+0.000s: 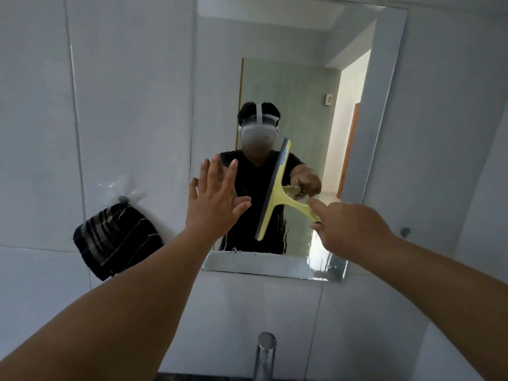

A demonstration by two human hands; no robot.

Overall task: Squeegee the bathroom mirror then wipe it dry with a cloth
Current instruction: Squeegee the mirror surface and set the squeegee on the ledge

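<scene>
Looking from near to far, a shiny round metal tap [265,353] pokes up at the bottom. Above it, two bare arms reach to the wall. The left hand [215,200] is spread flat with nothing in it, and it seems to lean on the left edge of the tall glass mirror with no frame [384,92]. The right hand [349,226] is wrapped around the handle of the yellow plastic squeegee with a dark rubber blade [277,192]. The blade stands almost straight up and looks pressed on the lower middle of the glass.

Wet streaks show low down on the mirror, mostly at the bottom right, so that part likely needs more passes. To do this step well, press the whole blade flat, pull it in one smooth line, and let each pass cover a bit of the last one.

The dark striped cloth [116,240] hangs on the white tile wall, left of the mirror, ready for drying.

A small blue mark sits on the squeegee, but it is too blurry to read.
</scene>
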